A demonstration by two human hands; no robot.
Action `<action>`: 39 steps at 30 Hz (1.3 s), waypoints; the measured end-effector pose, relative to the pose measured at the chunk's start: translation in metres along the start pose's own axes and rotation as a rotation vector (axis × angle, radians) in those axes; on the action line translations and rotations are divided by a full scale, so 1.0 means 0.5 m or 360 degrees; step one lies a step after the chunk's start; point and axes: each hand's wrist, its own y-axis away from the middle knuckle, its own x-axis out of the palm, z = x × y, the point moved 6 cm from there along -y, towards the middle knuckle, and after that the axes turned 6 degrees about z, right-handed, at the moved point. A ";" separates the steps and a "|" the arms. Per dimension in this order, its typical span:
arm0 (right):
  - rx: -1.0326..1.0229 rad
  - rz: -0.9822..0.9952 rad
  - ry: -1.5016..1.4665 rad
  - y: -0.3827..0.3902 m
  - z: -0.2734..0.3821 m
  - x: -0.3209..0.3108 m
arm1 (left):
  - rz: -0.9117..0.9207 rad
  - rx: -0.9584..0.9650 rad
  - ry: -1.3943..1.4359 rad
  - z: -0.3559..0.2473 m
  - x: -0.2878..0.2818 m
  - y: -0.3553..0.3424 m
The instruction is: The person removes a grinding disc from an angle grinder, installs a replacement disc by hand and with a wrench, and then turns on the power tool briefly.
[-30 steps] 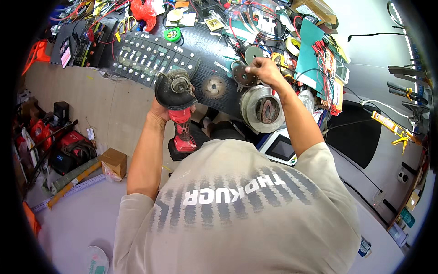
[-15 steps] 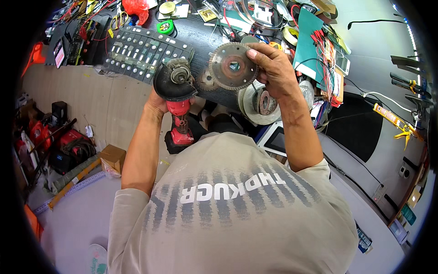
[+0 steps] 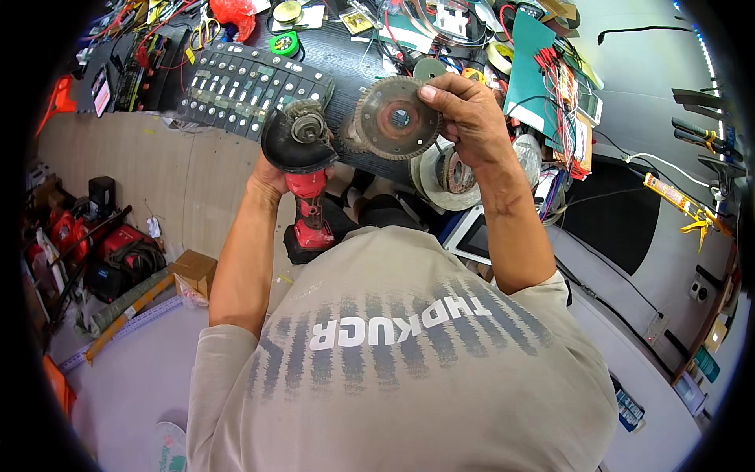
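The left hand (image 3: 270,179) wraps partly hidden fingers around a red cordless angle grinder (image 3: 308,186), its black guard (image 3: 289,151) uppermost. White block lettering (image 3: 387,333) crosses the beige T-shirt (image 3: 409,417). A toothed disc (image 3: 381,110) is over the dark workbench (image 3: 334,49), apart from the grinder, its rim pinched by the fingers of the right hand (image 3: 476,124).

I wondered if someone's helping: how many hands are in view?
2: the left hand, partly hidden, holds the red grinder; the right hand holds a toothed disc by its rim.

Blade (image 3: 353,136) — partly behind toothed disc (image 3: 381,122)
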 end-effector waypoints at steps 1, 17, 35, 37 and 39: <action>0.0001 0.0023 -0.0010 0.000 -0.001 0.000 | -0.0010 0.0002 -0.0014 0.000 -0.001 0.001; -0.0399 0.0303 0.0563 -0.107 -0.041 0.177 | -0.0100 0.0086 0.0112 0.005 0.002 -0.016; -0.0433 0.0353 0.0504 -0.094 -0.041 0.188 | -0.0168 0.0029 0.0121 -0.001 -0.023 -0.019; -0.0404 0.0420 0.0371 -0.102 -0.054 0.171 | -0.0040 0.0019 0.0134 0.000 -0.018 -0.019; -0.0321 0.0379 0.0352 -0.093 -0.067 0.151 | -0.0016 0.0005 0.0092 0.000 -0.007 -0.022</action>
